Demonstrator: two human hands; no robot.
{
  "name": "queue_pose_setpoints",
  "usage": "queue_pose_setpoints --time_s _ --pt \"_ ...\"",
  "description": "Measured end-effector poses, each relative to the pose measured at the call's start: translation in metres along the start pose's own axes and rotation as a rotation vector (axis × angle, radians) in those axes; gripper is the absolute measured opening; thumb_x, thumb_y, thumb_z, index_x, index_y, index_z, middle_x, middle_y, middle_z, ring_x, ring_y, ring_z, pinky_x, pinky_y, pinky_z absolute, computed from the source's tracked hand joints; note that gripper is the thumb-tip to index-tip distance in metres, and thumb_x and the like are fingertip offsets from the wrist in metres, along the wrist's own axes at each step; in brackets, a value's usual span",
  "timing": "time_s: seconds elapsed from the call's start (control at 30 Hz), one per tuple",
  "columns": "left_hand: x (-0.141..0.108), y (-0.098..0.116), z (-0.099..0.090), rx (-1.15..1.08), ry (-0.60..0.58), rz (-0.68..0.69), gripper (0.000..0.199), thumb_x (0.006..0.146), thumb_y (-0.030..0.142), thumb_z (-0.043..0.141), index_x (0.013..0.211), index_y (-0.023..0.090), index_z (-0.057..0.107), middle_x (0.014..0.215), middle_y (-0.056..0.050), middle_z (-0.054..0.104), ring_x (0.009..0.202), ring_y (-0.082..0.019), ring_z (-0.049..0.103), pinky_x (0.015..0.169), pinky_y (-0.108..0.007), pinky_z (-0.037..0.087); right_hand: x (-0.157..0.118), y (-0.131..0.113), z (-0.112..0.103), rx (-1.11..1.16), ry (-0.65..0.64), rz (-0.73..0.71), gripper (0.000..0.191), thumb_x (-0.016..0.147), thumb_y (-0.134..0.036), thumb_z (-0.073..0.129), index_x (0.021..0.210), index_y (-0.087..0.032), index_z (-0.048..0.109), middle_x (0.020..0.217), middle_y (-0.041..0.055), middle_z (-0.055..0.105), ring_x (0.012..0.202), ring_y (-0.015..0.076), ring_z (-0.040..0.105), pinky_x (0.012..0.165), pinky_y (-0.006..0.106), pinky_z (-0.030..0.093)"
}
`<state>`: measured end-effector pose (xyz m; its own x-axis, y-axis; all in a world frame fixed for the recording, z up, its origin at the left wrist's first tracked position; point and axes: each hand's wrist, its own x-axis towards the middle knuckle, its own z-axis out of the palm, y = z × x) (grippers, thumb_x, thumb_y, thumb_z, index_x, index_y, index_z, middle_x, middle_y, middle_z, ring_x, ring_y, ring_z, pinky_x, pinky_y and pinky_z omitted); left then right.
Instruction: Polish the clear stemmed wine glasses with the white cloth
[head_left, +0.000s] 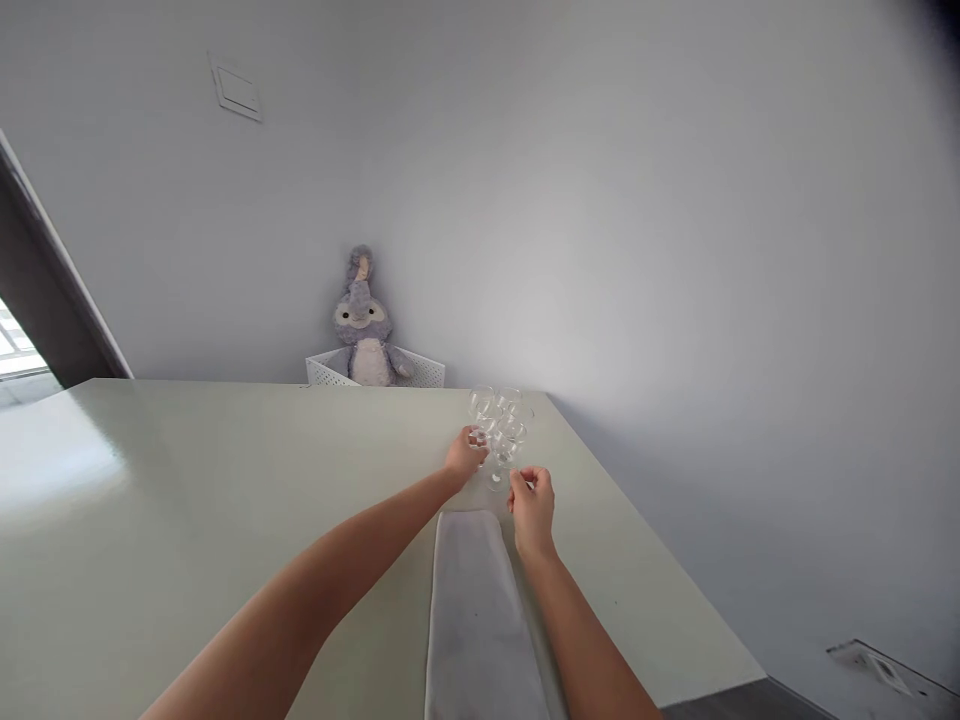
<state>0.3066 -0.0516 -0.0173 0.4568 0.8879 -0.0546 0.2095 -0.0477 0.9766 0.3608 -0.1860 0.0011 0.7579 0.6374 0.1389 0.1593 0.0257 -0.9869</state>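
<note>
A cluster of several clear glasses (510, 428) stands close together near the far right corner of the pale table. My left hand (465, 458) is at the cluster's left side, its fingers closed around a clear glass (478, 439). Just to the right and nearer to me, my right hand (533, 505) has its fingers curled into a pinch. Its fingertips are beside the nearest clear glass (496, 480); whether they grip its edge or something small is hidden. A long whitish-grey flat pad (480, 610) lies on the table between my forearms.
The pale table (225, 520) ends at a slanting right edge beside the wall. Behind its far edge, a grey plush toy (367, 335) sits in a white perforated basket (429, 374). A switch plate (237, 90) is on the wall, and a wall fitting (885, 672) is low at right.
</note>
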Motion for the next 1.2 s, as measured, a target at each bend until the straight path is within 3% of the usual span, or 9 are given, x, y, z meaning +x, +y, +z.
queue_pose_setpoints --time_s 0.1,0.23,0.33,0.5,0.67,0.87,1.03,1.13,1.2 --pt "0.000 -0.005 -0.001 -0.012 0.001 0.010 0.030 0.074 0.023 0.053 0.104 0.019 0.051 0.097 -0.004 0.057 0.051 -0.004 0.047 0.046 -0.017 0.039 0.007 0.005 0.001 0.028 -0.026 0.047 0.037 0.072 -0.032 0.051 0.104 -0.018 0.041 0.095 0.0059 0.057 0.052 0.0090 0.051 0.049 0.022 0.044" --pt "-0.012 -0.016 -0.027 -0.019 0.031 0.003 0.020 0.075 0.025 0.053 0.094 0.018 0.055 0.092 -0.004 0.057 0.052 -0.004 0.047 0.044 -0.017 0.038 0.009 0.009 0.006 0.090 -0.189 0.060 0.062 0.068 -0.031 0.055 0.124 -0.022 0.031 0.133 0.0132 0.034 0.070 0.0134 0.061 0.053 0.024 0.048" --pt "-0.025 -0.024 -0.067 -0.024 0.086 -0.021 0.019 0.073 0.026 0.055 0.091 0.019 0.057 0.089 -0.003 0.058 0.053 -0.005 0.049 0.044 -0.016 0.038 0.008 0.015 0.010 0.095 -0.247 0.062 0.068 0.067 -0.034 0.057 0.128 -0.022 0.030 0.129 0.0134 0.040 0.068 0.0148 0.061 0.049 0.024 0.046" --pt "-0.048 -0.035 -0.161 -0.029 0.279 -0.073 0.018 0.071 0.026 0.058 0.088 0.019 0.057 0.085 -0.003 0.059 0.052 -0.006 0.050 0.043 -0.017 0.038 0.006 0.024 0.015 0.009 -0.298 0.009 0.069 0.064 -0.037 0.062 0.126 -0.021 0.035 0.115 0.0105 0.053 0.061 0.0128 0.058 0.044 0.022 0.042" --pt "-0.071 -0.047 -0.252 -0.033 0.493 -0.127 0.014 0.071 0.023 0.058 0.083 0.017 0.056 0.075 -0.003 0.056 0.051 -0.007 0.048 0.043 -0.018 0.037 0.014 0.025 0.028 -0.075 -0.331 0.107 0.050 0.061 -0.036 0.062 0.106 -0.016 0.052 0.098 0.0085 0.063 0.053 0.0107 0.055 0.038 0.019 0.036" --pt "-0.090 -0.050 -0.322 -0.041 0.664 -0.161 0.017 0.071 0.023 0.055 0.087 0.018 0.056 0.081 -0.004 0.056 0.056 -0.008 0.051 0.050 -0.021 0.041 0.018 0.016 0.068 -0.045 -0.472 0.187 0.026 0.056 -0.028 0.064 0.078 -0.015 0.060 0.078 0.0062 0.066 0.046 0.0090 0.051 0.039 0.021 0.038" --pt "-0.105 -0.051 -0.336 0.006 0.851 -0.194 0.035 0.070 0.019 0.051 0.105 0.021 0.046 0.105 -0.008 0.049 0.072 -0.011 0.053 0.058 -0.023 0.041 -0.006 0.002 0.131 -0.010 -0.607 0.190 0.022 0.055 -0.023 0.065 0.074 -0.015 0.059 0.073 0.0045 0.066 0.044 0.0081 0.051 0.037 0.019 0.037" --pt "-0.120 -0.056 -0.315 0.039 0.879 -0.189 0.036 0.071 0.018 0.047 0.107 0.021 0.043 0.113 -0.009 0.045 0.080 -0.013 0.052 0.062 -0.024 0.041 -0.026 -0.005 0.172 0.017 -0.684 0.193 0.021 0.056 -0.022 0.064 0.075 -0.015 0.059 0.071 0.0032 0.065 0.043 0.0075 0.051 0.036 0.018 0.036" --pt "-0.130 -0.060 -0.294 0.050 0.794 -0.158 0.035 0.068 0.015 0.048 0.103 0.020 0.047 0.108 -0.007 0.049 0.076 -0.011 0.053 0.062 -0.023 0.041 -0.041 -0.009 0.198 0.038 -0.729 0.193 0.022 0.057 -0.021 0.063 0.077 -0.015 0.058 0.073 0.0027 0.065 0.043 0.0073 0.052 0.036 0.017 0.037"
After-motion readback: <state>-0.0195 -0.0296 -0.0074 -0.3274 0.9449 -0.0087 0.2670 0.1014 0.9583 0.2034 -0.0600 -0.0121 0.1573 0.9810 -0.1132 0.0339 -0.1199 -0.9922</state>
